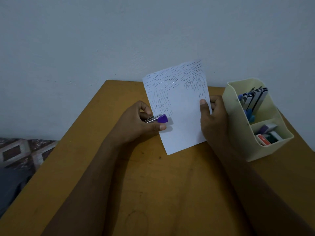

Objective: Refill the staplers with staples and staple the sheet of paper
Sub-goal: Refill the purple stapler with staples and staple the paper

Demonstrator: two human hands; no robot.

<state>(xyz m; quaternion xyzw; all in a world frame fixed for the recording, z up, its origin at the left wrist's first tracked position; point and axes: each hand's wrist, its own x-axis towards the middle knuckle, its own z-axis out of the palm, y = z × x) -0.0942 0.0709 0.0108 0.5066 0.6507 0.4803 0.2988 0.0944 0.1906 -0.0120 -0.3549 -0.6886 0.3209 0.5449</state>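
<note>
A white sheet of paper (182,120) is held up above the wooden table (153,176), its upper half covered with rows of staples. My right hand (214,120) pinches its right edge, thumb on the front. My left hand (136,124) grips a small metal stapler with a purple tip (159,118), whose jaws sit over the paper's left edge. More staplers (254,99) stand upright in the back part of a cream organiser (238,133) at the right.
The organiser's front compartment holds small boxes (267,137), one red and white. A pale wall (119,40) rises right behind the table. A patterned cloth (22,152) lies off the table's left edge.
</note>
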